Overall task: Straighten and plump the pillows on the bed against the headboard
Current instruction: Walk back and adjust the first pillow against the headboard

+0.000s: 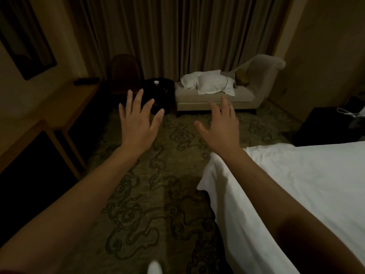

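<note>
Two white pillows [209, 82] lie in a loose heap on a beige chaise [213, 98] across the room, in front of the drawn curtains. The bed [296, 184], covered in a white sheet, fills the lower right; its headboard is out of view. My left hand [138, 123] is stretched forward over the carpet with fingers spread, holding nothing. My right hand [219, 125] reaches forward beside the bed's corner, fingers relaxed and apart, also holding nothing. Both hands are well short of the pillows.
A dark round side table [160, 93] and a brown chair [124, 73] stand left of the chaise. A wooden desk [59, 107] runs along the left wall. A dark cabinet [324, 125] sits at the right. Patterned carpet [158, 184] lies between me and the chaise.
</note>
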`<state>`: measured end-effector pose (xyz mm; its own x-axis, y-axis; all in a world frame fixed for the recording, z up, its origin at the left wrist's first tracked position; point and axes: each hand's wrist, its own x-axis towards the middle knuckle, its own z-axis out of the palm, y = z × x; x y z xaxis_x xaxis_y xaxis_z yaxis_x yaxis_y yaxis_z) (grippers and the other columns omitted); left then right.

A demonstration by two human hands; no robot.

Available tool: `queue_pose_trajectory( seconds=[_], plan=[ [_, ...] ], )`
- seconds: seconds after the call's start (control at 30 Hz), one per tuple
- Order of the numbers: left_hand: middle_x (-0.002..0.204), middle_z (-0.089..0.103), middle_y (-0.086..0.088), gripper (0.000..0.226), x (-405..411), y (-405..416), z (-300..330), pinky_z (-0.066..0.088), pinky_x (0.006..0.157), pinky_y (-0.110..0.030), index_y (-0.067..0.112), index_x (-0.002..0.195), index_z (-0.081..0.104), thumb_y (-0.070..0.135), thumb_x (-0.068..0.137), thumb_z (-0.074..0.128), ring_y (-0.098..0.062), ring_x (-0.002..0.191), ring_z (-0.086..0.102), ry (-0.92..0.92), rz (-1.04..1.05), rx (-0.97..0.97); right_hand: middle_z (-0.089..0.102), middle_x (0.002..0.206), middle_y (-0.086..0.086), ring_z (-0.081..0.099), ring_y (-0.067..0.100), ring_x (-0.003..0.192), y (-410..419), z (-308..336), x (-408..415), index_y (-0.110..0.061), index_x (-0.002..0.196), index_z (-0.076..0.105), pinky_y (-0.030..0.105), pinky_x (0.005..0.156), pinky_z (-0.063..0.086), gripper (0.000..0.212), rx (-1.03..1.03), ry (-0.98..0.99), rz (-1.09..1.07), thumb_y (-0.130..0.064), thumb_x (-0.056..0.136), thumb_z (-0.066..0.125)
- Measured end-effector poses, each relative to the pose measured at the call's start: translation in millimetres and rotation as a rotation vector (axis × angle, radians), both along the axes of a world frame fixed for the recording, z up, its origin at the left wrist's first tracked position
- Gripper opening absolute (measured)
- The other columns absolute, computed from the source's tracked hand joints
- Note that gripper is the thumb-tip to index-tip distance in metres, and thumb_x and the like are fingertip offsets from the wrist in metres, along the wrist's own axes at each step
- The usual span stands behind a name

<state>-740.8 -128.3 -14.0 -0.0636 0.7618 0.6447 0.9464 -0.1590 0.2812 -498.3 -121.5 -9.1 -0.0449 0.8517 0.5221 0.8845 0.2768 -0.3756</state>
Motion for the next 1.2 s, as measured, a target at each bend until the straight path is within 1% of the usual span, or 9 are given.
queue_pose_trajectory(
  seconds=[0.03,0.1,0.13,0.2,0.23,0.53,0.6,0.83,1.2],
  plan=[
    [0.167,0.018,-0.004,0.067,-8,76,-14,0.001,0.123,-0.058,0.018,0.147,0.048,0.062,0.101,0.025,-0.023,0.156,-0.002,-0.025,-0.025,-0.026,0.016,0.166,0.017,0.014,0.036,0.153,75,-11,-10,-0.015,0.151,0.038,0.056,0.119,0.023,0.073,-0.015,-0.032,-0.025,-0.053,0.092,0.059],
    [0.168,0.015,-0.002,0.068,-8,104,-23,0.0,0.123,-0.057,0.017,0.147,0.047,0.062,0.101,0.025,-0.023,0.156,-0.004,0.044,-0.052,-0.023,0.015,0.167,0.017,0.014,0.036,0.153,103,-10,-6,-0.015,0.151,0.038,0.056,0.12,0.022,0.074,-0.041,-0.069,-0.045,-0.052,0.091,0.06],
    [0.168,0.014,-0.002,0.068,-21,186,-35,-0.001,0.123,-0.057,0.018,0.148,0.046,0.063,0.101,0.025,-0.022,0.156,-0.005,0.039,-0.088,-0.047,0.014,0.167,0.016,0.013,0.036,0.153,182,-19,-18,-0.015,0.151,0.037,0.055,0.12,0.021,0.075,-0.036,-0.067,-0.098,-0.051,0.09,0.061],
    [0.169,0.01,0.0,0.07,-26,215,-44,-0.001,0.122,-0.058,0.02,0.15,0.044,0.064,0.1,0.024,-0.023,0.155,-0.007,0.076,-0.107,-0.063,0.014,0.167,0.015,0.012,0.034,0.153,206,-19,-21,-0.017,0.152,0.035,0.054,0.121,0.02,0.075,-0.062,-0.05,-0.111,-0.05,0.09,0.061],
    [0.169,0.009,0.0,0.07,-36,296,-35,-0.001,0.122,-0.058,0.021,0.15,0.043,0.065,0.099,0.024,-0.023,0.155,-0.008,0.079,-0.149,-0.093,0.014,0.167,0.014,0.012,0.033,0.153,276,-16,-30,-0.018,0.152,0.035,0.054,0.121,0.02,0.074,-0.053,-0.028,-0.166,-0.049,0.09,0.061],
    [0.168,0.015,-0.001,0.062,12,593,5,0.004,0.122,-0.06,0.024,0.148,0.045,0.058,0.098,0.033,-0.027,0.156,-0.001,0.077,-0.399,-0.049,0.014,0.167,0.016,0.01,0.035,0.154,525,8,10,-0.017,0.153,0.035,0.051,0.122,0.019,0.072,-0.026,0.045,-0.385,-0.049,0.093,0.058],
    [0.168,0.015,0.0,0.063,21,618,0,0.003,0.122,-0.06,0.022,0.148,0.045,0.059,0.099,0.03,-0.025,0.156,-0.002,0.086,-0.428,-0.044,0.015,0.167,0.017,0.011,0.036,0.154,548,9,20,-0.016,0.152,0.036,0.052,0.121,0.021,0.071,-0.023,0.042,-0.415,-0.048,0.093,0.06],
    [0.167,0.019,0.001,0.064,108,889,-18,0.007,0.122,-0.059,0.023,0.148,0.046,0.061,0.1,0.03,-0.025,0.155,0.003,0.008,-0.528,-0.071,0.011,0.168,0.014,0.007,0.035,0.155,791,0,102,-0.022,0.152,0.036,0.052,0.122,0.019,0.071,-0.024,0.074,-0.598,-0.05,0.092,0.06],
    [0.166,0.022,-0.002,0.065,316,1141,-7,0.012,0.121,-0.057,0.024,0.146,0.048,0.062,0.096,0.033,-0.029,0.155,0.006,0.02,-0.872,-0.022,0.014,0.168,0.012,0.008,0.034,0.155,949,-3,261,-0.025,0.152,0.038,0.052,0.121,0.021,0.069,-0.097,0.011,-0.873,-0.051,0.091,0.06]
  ],
)
